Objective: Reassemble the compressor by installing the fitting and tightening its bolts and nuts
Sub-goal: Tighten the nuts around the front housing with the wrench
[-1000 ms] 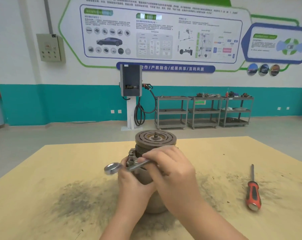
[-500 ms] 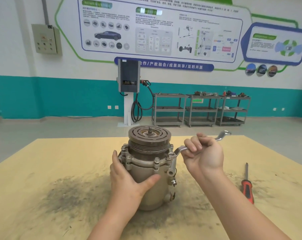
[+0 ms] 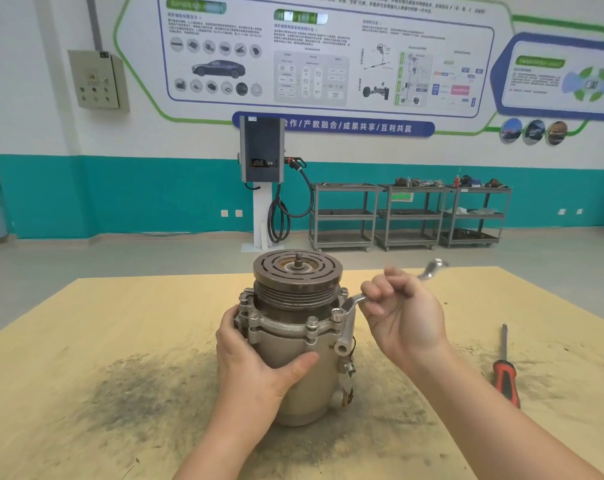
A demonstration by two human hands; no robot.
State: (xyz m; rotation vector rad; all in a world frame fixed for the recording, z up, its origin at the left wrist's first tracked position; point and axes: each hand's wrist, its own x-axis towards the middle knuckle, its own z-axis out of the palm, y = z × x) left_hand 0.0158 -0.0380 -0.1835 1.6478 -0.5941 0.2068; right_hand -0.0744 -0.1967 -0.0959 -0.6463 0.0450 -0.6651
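Head view, bolt-tightening step: compressor upright mid-frame on table, left hand clasping its body, right hand gripping wrench on right-side flange bolt; next, probably another firm swing.

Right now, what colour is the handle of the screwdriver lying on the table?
Red with black trim, on the screwdriver at the right of the head view.

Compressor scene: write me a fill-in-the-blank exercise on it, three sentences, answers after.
1. The left hand steadies the ____ standing upright on the wooden table.
2. The right hand grips the handle of a ____.
3. The tool with a red-and-black handle lying right of the hands is a ____.

Answers: compressor; wrench; screwdriver
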